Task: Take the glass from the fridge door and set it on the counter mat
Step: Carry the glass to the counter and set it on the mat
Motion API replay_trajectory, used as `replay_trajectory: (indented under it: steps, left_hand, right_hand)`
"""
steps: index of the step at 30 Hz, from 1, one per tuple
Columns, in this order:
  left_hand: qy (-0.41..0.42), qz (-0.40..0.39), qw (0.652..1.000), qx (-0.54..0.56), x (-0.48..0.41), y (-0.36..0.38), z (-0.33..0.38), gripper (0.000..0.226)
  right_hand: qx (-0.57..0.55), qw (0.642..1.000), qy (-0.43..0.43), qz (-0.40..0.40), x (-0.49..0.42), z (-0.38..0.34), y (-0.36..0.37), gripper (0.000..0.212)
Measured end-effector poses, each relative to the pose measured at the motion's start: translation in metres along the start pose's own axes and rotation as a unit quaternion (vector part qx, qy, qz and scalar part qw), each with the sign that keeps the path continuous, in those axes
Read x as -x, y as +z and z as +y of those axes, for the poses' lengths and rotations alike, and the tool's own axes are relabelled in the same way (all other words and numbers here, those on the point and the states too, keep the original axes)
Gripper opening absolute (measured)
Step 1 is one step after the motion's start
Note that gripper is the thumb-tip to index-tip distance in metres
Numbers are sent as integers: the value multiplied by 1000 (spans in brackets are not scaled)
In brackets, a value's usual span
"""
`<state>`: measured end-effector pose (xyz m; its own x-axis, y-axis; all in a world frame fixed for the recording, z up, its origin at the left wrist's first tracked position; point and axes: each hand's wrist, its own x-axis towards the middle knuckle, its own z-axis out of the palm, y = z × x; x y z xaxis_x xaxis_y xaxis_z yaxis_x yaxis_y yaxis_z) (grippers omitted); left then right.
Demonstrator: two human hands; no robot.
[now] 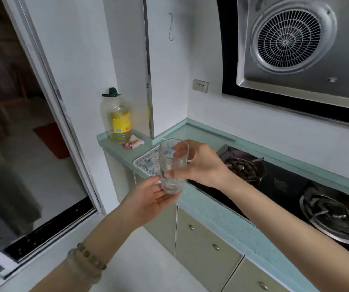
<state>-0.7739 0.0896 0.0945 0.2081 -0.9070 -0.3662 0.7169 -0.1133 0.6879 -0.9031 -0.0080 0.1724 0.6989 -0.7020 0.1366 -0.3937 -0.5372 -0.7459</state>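
Item: glass (171, 166), clear, faceted, empty as far as I can tell. Position: upright, in the air at the bench (217, 209) edge, in front of and partly over the mat (146, 161); not yet set down.

Right hand (198, 165): my fingers (178, 148) wrapped around the upper wall, thumb low on the near side, clamped on the glass.

Left hand (148, 199): palm up under the base, fingers loosely spread, touching or just beside the bottom; I cannot tell whether it bears weight.

Mat: blue-and-white patterned, flat on the bench near the left end, largely hidden behind the glass.

Nearby: oil bottle (119, 121) and a small wrapper (133, 143) beyond the mat; gas hob (274, 182) to the right.

Step in hand, by my judgement: carry is nearly done; placement remains.

Next move calls for: bringing the glass forward over the mat's centre, lowering it level until the base seats, withdrawing my left palm first, then easing my right grip off without tipping it.
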Motion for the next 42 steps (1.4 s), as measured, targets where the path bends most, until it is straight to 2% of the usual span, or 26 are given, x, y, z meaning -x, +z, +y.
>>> replay_trajectory:
  steps: [9, 12, 16, 21, 28, 30, 33, 35, 42]
  left_hand:
    - [12, -5, 1000, 7, -128, -25, 56, 43]
    - [8, -10, 1000, 27, -168, -33, 68, 33]
    - [-6, 3, 999, 46, -214, -44, 87, 41]
    - [-6, 2, 999, 33, -270, -59, 102, 36]
    - [-8, 75, 996, 35, -351, -81, 120, 22]
    - [-17, 89, 995, 41, -371, -90, 125, 27]
    - [-19, 114, 993, 25, -395, -103, 134, 52]
    - [-28, 123, 992, 13, -409, -113, 141, 57]
    - [-99, 132, 986, -18, -456, -155, 160, 35]
  right_hand:
    - [-1, 1000, 3, 19, -119, 36, 13, 54]
    - [3, 1000, 6, 26, -156, 50, 17, 56]
    - [-24, 999, 23, 26, -197, 69, 20, 59]
    - [-40, 998, 38, 16, -250, 96, 28, 62]
    - [-19, 999, 30, 16, -329, 143, 45, 65]
    - [-21, 999, 33, 4, -351, 157, 52, 67]
    - [-25, 999, 30, -11, -379, 172, 68, 69]
    - [-29, 999, 28, -18, -395, 180, 81, 71]
    - [-41, 998, 46, -17, -430, 211, 126, 72]
